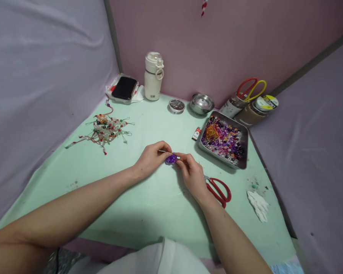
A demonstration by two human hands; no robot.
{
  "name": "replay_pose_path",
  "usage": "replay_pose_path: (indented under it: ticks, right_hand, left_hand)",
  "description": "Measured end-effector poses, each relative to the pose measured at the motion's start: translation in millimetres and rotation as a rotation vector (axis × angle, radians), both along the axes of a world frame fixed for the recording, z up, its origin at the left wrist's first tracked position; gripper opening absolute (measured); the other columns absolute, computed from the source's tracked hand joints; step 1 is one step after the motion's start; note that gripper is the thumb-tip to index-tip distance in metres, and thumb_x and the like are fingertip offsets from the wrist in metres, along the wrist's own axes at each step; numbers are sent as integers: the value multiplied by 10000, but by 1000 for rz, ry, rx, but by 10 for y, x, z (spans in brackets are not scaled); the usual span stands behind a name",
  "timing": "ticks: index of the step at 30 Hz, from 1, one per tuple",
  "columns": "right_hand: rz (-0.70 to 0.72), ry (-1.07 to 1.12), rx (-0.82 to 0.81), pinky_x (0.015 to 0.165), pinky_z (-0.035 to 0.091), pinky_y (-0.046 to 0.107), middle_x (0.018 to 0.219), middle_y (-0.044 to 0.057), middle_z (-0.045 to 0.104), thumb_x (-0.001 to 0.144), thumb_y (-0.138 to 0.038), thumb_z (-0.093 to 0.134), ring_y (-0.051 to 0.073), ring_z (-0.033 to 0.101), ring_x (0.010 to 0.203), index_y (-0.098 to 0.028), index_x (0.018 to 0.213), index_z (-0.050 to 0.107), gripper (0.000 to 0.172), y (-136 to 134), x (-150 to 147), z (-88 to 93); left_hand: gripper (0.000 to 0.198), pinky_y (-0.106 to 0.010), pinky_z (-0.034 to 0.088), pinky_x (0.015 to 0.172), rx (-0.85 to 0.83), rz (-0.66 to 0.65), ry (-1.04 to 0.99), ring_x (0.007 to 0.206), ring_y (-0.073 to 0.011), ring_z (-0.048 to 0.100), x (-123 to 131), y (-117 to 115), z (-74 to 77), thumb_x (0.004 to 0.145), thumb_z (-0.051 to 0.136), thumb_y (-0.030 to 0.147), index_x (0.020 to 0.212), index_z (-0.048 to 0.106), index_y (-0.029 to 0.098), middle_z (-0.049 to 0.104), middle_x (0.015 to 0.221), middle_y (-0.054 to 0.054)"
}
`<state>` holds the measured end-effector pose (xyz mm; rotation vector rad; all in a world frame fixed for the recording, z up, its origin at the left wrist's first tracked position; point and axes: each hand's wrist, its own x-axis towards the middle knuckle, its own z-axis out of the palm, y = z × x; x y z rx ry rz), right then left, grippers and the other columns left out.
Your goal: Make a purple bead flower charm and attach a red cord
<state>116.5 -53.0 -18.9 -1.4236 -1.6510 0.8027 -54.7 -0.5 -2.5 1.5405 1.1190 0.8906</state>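
A pale green tabletop (148,205) sits in a corner, with a pink wall behind it and soft cloth on both sides. In the middle, low over the tabletop, the left hand (151,158) and the right hand (193,177) meet around a small purple bead bunch (170,158). The fingers of both hands are pinched narrow on it, one hand on each side, most likely because it is tiny and could slip or roll away. A thin pale line sticks out by the left fingers. It may be a thread or a needle, but it is too small to tell. Just to the right of the hands is a metal tray (220,159) full of loose beads, mostly purple, with a curl of orange string on top. It seems to sit there so the beads stay together and are easy to reach. Red scissors (218,190) lie flat right beside the right wrist, close at hand. A crumpled white tissue (258,205) lies farther right. A pile of beaded strings (105,131) lies well apart on the left, out of the way. Near the wall are a white bottle (153,76), a phone (124,88), a small round tin (176,105), a shiny bowl (201,103) and a cup of scissors (231,107), likely pushed back to leave room in the middle.
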Motion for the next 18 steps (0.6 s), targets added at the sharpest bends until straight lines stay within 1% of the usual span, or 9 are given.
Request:
replay_pose_path:
  ticks: [7,11,14,18]
  right_hand:
    - [-8,30,-1,810,490,319,1058,44,706,924,-300,484,177,650,898,-226,957,601,142,9,-13,19]
    - [-21,34,-10,811,492,321,1010,41,713,915,-304,497,177,654,883,-223,918,600,131,14,-5,27]
    - [-34,50,-22,807,490,319,986,35,716,906,-301,506,176,654,875,-222,902,605,127,21,2,31]
    - [-68,54,-29,759,483,308,913,30,709,893,-314,516,172,639,811,-213,877,612,140,30,2,31]
  left_hand:
    - [67,-294,485,731,4,-4,0,742,-146,613,10,-7,-19,767,599,234,792,635,183,671,783,-16]
    - [69,-297,483,756,14,1,0,767,-149,618,17,-16,-1,767,598,228,804,635,184,674,799,-16]
    - [85,-300,483,769,1,-15,-37,792,-151,618,34,-34,10,775,590,226,833,630,179,676,837,-25]
    - [69,-298,480,749,-29,-40,-78,766,-145,608,62,-58,6,788,578,232,816,600,173,662,807,-22]
